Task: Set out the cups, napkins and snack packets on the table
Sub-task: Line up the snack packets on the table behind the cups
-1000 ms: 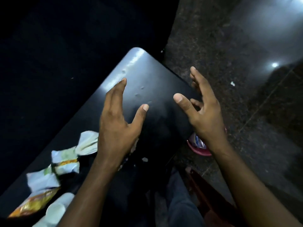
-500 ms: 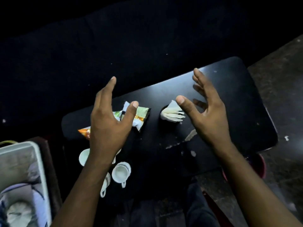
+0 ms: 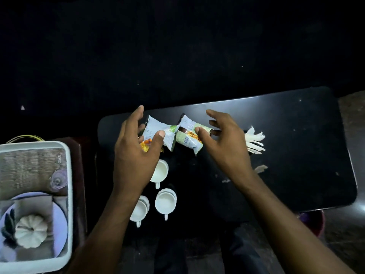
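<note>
Two pale green snack packets lie side by side on the black table, and an orange packet peeks out under my left hand. My left hand is spread over the left packet, with its thumb at the packet's edge. Over the right packet hovers my right hand, fingers apart. Neither hand clearly grips anything. Three white cups stand near the table's front edge. A fan of white napkins lies to the right, partly hidden behind my right hand.
A white tray to the left of the table holds a plate, a small white pumpkin and a clear glass. A dark red bowl sits on the floor at the right. Paper scraps lie on the table.
The view has swung left and down, bringing the whole table and the tray into sight. Both hands have dropped from above the table to just over the snack packets.
</note>
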